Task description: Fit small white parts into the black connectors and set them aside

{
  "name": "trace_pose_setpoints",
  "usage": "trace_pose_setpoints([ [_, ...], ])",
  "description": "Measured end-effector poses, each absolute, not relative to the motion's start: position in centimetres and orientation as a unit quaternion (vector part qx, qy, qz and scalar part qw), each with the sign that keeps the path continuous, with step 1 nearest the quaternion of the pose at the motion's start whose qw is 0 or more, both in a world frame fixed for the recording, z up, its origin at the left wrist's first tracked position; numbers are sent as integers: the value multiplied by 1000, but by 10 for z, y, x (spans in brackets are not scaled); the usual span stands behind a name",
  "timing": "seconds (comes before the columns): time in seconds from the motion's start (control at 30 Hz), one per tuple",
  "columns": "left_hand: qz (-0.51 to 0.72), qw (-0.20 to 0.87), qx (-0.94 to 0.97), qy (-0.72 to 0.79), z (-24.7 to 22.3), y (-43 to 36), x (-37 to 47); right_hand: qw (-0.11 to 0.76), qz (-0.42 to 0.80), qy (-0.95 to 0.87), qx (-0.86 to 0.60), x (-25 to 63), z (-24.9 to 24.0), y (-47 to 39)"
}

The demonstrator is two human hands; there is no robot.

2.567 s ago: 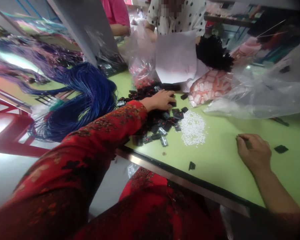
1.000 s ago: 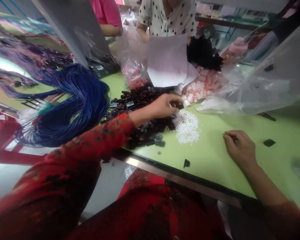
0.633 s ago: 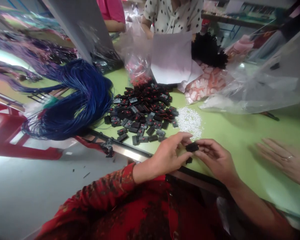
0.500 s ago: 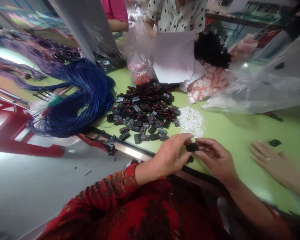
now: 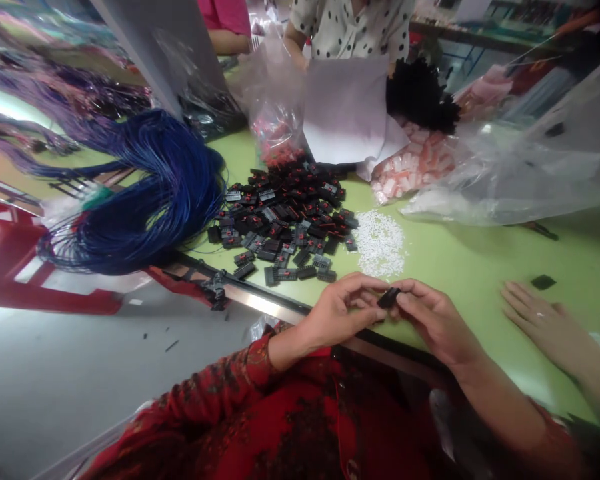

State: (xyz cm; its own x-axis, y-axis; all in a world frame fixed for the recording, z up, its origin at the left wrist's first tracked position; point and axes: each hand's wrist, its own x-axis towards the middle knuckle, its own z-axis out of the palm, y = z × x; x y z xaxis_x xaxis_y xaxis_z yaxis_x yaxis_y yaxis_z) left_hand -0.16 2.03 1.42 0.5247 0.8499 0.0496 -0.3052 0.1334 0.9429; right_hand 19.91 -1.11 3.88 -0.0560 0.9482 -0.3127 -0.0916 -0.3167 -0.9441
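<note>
One small black part (image 5: 389,298) slants above the near edge of a green table (image 5: 455,260), its long axis running from lower left to upper right. The right hand (image 5: 437,319) pinches its upper end; the left hand (image 5: 337,311) curls at the lower end, its grip unclear.

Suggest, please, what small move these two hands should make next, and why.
I would perhaps reach the left hand toward the loose patch of tiny white rods, because the right hand pinches the small black rectangular plastic connector and the rods lie just beyond both hands.
</note>
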Motion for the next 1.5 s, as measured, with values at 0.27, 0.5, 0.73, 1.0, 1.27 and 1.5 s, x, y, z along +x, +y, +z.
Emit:
trace_pose_setpoints([
  [0.27, 417, 762, 421, 261, 14, 16, -2, 413, 619, -381, -549, 197, 36, -15],
  [0.5, 405, 803, 346, 269, 16, 14, 0, 419, 611, -382, -552, 195, 41, -15],
  [0.73, 432, 766, 359, 312, 17, 17, 4, 404, 617, -382, -556, 187, 42, -19],
  [1.0, 410, 788, 323, 327, 22, 8, 0, 403, 603, -432, -536, 171, 34, -36],
  [1.27, 413, 784, 293, 360, 20, 18, -4, 358, 422, -594, -584, 195, 37, -14],
  [1.5, 399, 785, 292, 373, 19, 25, -6, 239, 123, -782, -562, 218, 24, 11],
])
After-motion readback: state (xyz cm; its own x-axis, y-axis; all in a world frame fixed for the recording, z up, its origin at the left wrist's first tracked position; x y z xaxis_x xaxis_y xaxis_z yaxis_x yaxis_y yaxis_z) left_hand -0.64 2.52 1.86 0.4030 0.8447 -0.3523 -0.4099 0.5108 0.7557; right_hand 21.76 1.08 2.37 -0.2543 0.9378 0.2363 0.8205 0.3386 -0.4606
